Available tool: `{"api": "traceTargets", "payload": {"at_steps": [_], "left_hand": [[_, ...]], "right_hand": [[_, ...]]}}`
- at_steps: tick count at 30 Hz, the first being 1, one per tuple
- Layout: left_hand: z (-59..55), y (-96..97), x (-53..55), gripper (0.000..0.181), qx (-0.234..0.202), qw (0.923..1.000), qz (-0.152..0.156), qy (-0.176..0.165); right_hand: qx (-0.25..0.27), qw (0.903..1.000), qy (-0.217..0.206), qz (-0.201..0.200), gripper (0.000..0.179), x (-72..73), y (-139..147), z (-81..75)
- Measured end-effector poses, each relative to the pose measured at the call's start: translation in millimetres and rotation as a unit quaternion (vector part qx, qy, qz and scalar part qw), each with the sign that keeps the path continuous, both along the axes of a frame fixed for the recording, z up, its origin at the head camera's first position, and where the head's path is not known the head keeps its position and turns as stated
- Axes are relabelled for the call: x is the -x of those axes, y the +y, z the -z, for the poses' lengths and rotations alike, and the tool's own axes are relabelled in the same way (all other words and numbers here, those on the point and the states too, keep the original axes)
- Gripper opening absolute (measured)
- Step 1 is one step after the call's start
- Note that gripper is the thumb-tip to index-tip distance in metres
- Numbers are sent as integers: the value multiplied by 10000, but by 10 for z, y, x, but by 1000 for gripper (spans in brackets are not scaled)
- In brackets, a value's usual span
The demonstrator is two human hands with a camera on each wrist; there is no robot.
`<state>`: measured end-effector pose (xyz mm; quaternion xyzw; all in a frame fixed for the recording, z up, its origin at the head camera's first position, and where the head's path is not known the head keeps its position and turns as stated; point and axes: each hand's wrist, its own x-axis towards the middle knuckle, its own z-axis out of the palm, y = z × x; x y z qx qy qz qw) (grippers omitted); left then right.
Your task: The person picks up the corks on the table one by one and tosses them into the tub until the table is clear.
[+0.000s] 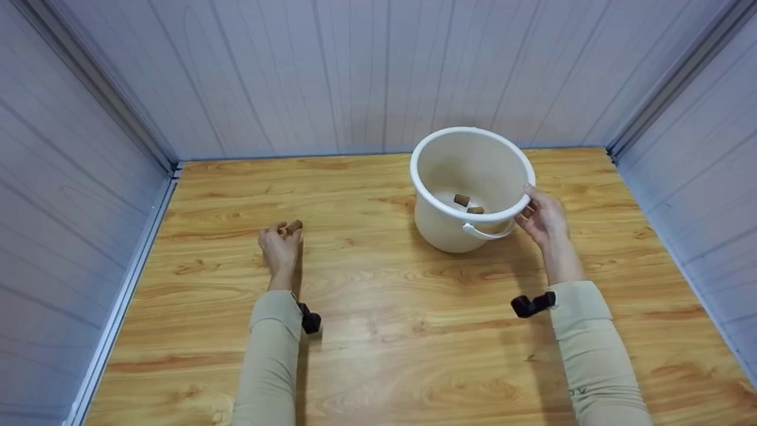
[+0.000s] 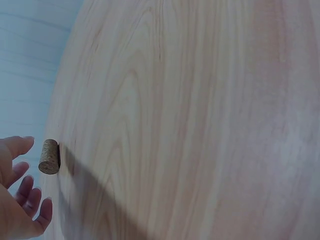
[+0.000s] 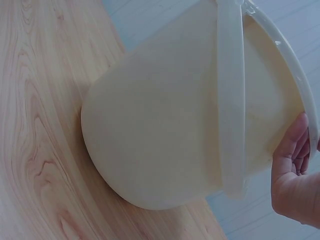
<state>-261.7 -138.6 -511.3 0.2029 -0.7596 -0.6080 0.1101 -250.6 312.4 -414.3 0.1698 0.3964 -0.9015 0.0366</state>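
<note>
A small brown cork (image 1: 294,226) is on the wooden table, and my left hand (image 1: 278,248) is right beside it. In the left wrist view the cork (image 2: 49,157) sits just past the fingertips, which are spread and loosely bent around nothing. My right hand (image 1: 545,219) grips the rim of a cream plastic bucket (image 1: 445,226) on its right side. The right wrist view has the bucket (image 3: 150,120) from the side, with the hand (image 3: 295,170) at its rim. Inside on the bottom lie two more corks, one darker cork (image 1: 462,200) and another cork (image 1: 475,210).
The bucket's white handle (image 1: 488,234) hangs down at the front. Pale panelled walls (image 1: 355,77) enclose the wooden table (image 1: 366,331) at the back and both sides. Each wrist carries a small black camera, such as the right camera (image 1: 532,305).
</note>
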Motion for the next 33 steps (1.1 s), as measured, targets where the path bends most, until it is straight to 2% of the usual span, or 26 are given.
{"api": "traceTargets", "payload": {"at_steps": [3,4,5,7,14,19,33], "left_hand": [[6,-8,20,36,147,9998,-51,-155],[32,-14,29,37,699,9972,-35,-270],[63,-20,38,38,1277,9912,-31,-343],[69,-20,54,39,1597,9863,-35,-417],[98,-20,90,42,1894,9803,-50,-561],[121,-24,97,43,1920,9785,-79,-750],[135,-47,114,37,2043,9752,-84,-852]], "right_hand": [[-36,10000,1,-23,9,3,2,4],[-50,10000,12,-27,9,2,2,4],[-64,10000,25,-26,8,2,4,4],[-105,9999,41,-30,8,1,3,1],[-106,9999,106,-12,8,-2,6,0],[-42,9999,115,-10,8,-1,-2,7],[33,10000,17,57,10,0,-15,-5]]}}
